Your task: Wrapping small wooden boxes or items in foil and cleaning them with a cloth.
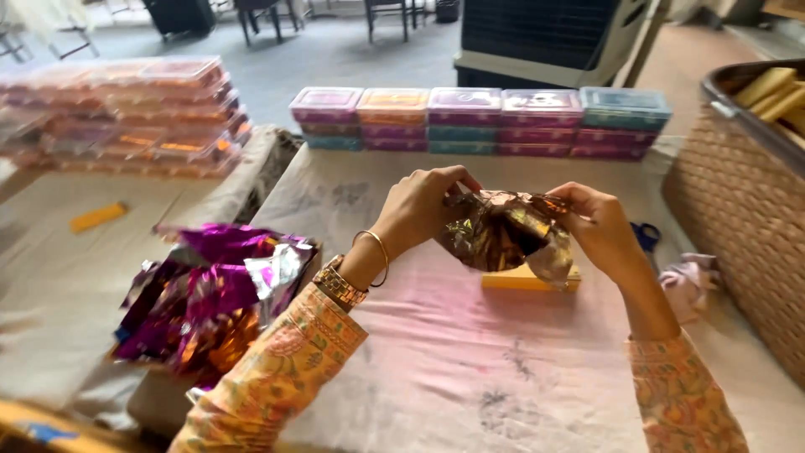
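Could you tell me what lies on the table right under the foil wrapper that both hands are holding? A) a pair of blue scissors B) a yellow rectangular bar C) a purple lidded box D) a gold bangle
B: a yellow bar lies flat on the cloth beneath the crinkled foil wrapper, which the left hand and right hand hold up between them.

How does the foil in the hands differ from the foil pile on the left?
The held foil is one gold-brown sheet, lifted above the table between the left hand and right hand. The foil pile is many sheets, mostly purple with some silver and orange, lying untouched on a box. Both are shiny and crinkled.
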